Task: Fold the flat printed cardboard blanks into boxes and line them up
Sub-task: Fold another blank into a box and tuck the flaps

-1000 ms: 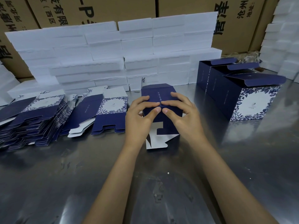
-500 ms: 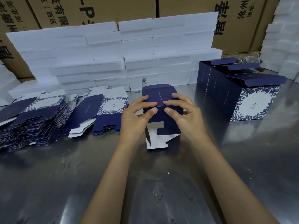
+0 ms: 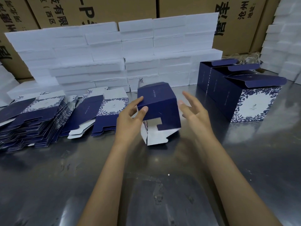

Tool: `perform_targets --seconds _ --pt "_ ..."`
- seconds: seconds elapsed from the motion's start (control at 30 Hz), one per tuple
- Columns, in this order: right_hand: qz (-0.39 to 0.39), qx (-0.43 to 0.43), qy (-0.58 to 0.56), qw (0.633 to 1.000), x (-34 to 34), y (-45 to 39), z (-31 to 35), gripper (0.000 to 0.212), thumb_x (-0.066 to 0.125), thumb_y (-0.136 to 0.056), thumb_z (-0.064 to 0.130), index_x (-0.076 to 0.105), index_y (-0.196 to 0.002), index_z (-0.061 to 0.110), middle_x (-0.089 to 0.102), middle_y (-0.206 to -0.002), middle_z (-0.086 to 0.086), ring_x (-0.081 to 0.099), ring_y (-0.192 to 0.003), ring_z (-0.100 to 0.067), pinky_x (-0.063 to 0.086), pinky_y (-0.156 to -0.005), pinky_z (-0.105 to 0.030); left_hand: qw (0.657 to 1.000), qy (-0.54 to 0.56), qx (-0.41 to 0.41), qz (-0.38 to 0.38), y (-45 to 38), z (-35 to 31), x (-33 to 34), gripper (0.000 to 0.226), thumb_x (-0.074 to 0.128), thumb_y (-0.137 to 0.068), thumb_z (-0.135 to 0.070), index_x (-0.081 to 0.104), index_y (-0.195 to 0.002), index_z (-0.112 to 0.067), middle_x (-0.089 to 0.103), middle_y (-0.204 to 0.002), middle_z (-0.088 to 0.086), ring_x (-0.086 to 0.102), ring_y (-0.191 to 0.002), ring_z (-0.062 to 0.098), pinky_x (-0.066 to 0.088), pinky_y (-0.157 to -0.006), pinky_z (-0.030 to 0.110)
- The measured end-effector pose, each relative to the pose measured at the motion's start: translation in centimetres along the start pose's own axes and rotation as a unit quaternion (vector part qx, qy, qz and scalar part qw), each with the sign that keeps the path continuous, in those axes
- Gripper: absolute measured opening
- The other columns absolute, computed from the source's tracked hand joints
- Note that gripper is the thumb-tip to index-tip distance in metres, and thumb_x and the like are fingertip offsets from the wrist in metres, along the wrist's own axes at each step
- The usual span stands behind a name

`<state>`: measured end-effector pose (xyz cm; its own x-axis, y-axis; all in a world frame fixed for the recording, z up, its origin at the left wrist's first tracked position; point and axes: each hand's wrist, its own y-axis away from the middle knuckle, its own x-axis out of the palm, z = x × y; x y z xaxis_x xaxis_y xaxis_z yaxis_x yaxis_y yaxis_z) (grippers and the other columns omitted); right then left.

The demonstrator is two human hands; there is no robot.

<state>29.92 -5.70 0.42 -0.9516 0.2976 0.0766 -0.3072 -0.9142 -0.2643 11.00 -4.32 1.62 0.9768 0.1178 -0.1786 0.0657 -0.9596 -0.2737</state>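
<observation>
Your left hand (image 3: 130, 118) pinches the upper left edge of the half-formed box (image 3: 158, 108), thumb on the near navy face and fingers behind it, and this hand alone now carries it, tilted, just left of the frame's centre. Your right hand (image 3: 193, 110) has let go: half a second ago its fingers were pressed against that box alongside the left, and now it is spread, palm toward the box's right side, just beside it without touching. The box has also tipped since then, its top leaning up and left, while its white bottom flaps (image 3: 154, 136) hang loose and unlocked toward the worktop (image 3: 162, 185). That release likely means the pressing of the tube is over and you are turning the box to reach those flaps, so the bottom closure looks like the step in hand. Further out, at the right of the frame, the row of finished boxes (image 3: 241, 95) stands with lids up, and the near end of that line is where this one should go once closed. At the left, the stack of flat blanks (image 3: 32, 118) is thick, with a smaller pile (image 3: 107, 115) just beside your left hand, so plenty of folding remains. Behind everything, white foam blocks (image 3: 114, 54) are stacked like a wall.
</observation>
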Motion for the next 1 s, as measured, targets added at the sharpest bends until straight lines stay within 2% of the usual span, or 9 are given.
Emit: perform_targets --seconds 0.07,0.17,0.37,0.43,0.5,0.6,0.67,0.8,1.0 --pt "-0.032 0.043 -0.016 0.998 -0.2 -0.2 -0.3 0.035 0.049 -0.106 0.026 0.055 -0.141 0.033 0.057 -0.133 0.013 0.061 -0.119 -0.007 0.051 -0.102 -0.03 0.999 -0.001 -0.023 -0.044 0.0 0.0 -0.2 0.034 0.057 -0.101 -0.016 0.063 -0.133 -0.027 0.064 -0.123 0.026 0.065 -0.105 0.029 0.051 -0.098 0.043" --pt "-0.024 0.11 -0.004 0.994 -0.4 -0.4 -0.6 0.045 0.047 -0.104 0.01 0.048 -0.147 0.026 0.048 -0.15 0.002 0.054 -0.129 -0.016 0.044 -0.111 -0.041 0.987 0.084 -0.108 -0.08 -0.3 0.5 -0.2 0.039 0.05 -0.102 -0.005 0.059 -0.136 -0.023 0.072 -0.104 0.015 0.064 -0.067 0.012 0.056 -0.077 0.031" --pt "0.1 0.08 -0.049 0.99 1.0 0.4 -0.5 0.061 0.072 -0.091 0.035 0.047 -0.147 0.039 0.06 -0.125 0.032 0.061 -0.115 0.006 0.054 -0.098 -0.025 0.949 0.204 -0.242 -0.002 -0.5 1.5 1.3 0.044 0.05 -0.098 0.005 0.05 -0.136 -0.017 0.069 -0.114 0.008 0.07 -0.09 0.023 0.062 -0.065 0.037" --pt "0.094 0.054 -0.037 0.993 0.7 0.3 -0.5 0.063 0.076 -0.087 0.04 0.049 -0.144 0.042 0.061 -0.116 0.038 0.064 -0.109 0.007 0.056 -0.094 -0.024 0.96 0.148 -0.231 0.056 -0.2 1.6 2.1 0.037 0.052 -0.099 0.001 0.046 -0.132 -0.015 0.068 -0.105 0.013 0.071 -0.076 0.024 0.059 -0.053 0.034" --pt "0.086 0.036 -0.027 0.995 0.5 0.3 -0.5 0.058 0.077 -0.087 0.037 0.053 -0.14 0.041 0.063 -0.128 0.022 0.065 -0.114 -0.003 0.055 -0.099 -0.03 0.971 0.015 -0.206 0.119 0.3 1.6 2.6 0.027 0.056 -0.101 -0.013 0.047 -0.126 -0.014 0.068 -0.088 0.012 0.064 -0.052 0.017 0.051 -0.041 0.027" --pt "0.082 -0.007 0.003 0.997 0.3 0.3 -0.1 0.052 0.075 -0.091 0.026 0.057 -0.138 0.033 0.056 -0.142 0.011 0.057 -0.128 -0.01 0.051 -0.103 -0.028 0.959 -0.186 -0.157 0.145 1.0 1.9 3.2 0.03 0.064 -0.096 -0.037 0.063 -0.08 -0.012 0.062 -0.055 -0.002 0.047 -0.033 0.008 0.038 -0.035 0.019" --pt "0.089 -0.032 0.032 0.995 -0.1 0.2 0.2 0.049 0.073 -0.092 0.022 0.058 -0.138 0.032 0.047 -0.149 0.015 0.05 -0.134 -0.005 0.05 -0.098 -0.018 0.946 -0.265 -0.125 0.141 1.3 1.8 3.7 0.048 0.064 -0.093 -0.047 0.062 -0.06 -0.013 0.061 -0.047 -0.003 0.051 -0.037 0.006 0.04 -0.043 0.021" --pt "0.128 -0.07 0.161 0.976 0.0 0.2 0.3 0.05 0.073 -0.092 0.025 0.057 -0.137 0.037 0.033 -0.157 0.019 0.035 -0.14 0.003 0.04 -0.106 -0.019 0.936 -0.304 -0.084 0.155 1.8 1.3 4.8 0.045 0.056 -0.097 -0.046 0.066 -0.065 -0.016 0.066 -0.06 -0.004 0.066 -0.074 0.024 0.053 -0.077 0.034" --pt "0.131 -0.101 0.216 0.962 0.7 0.4 -0.2 0.057 0.074 -0.09 0.017 0.054 -0.139 0.037 0.029 -0.159 0.018 0.03 -0.145 -0.003 0.031 -0.115 -0.026 0.908 -0.318 -0.11 0.25 0.8 -0.5 1.7 0.043 0.06 -0.092 -0.03 0.069 -0.051 -0.022 0.055 -0.042 -0.011 0.05 -0.05 0.006 0.038 -0.052 0.019"
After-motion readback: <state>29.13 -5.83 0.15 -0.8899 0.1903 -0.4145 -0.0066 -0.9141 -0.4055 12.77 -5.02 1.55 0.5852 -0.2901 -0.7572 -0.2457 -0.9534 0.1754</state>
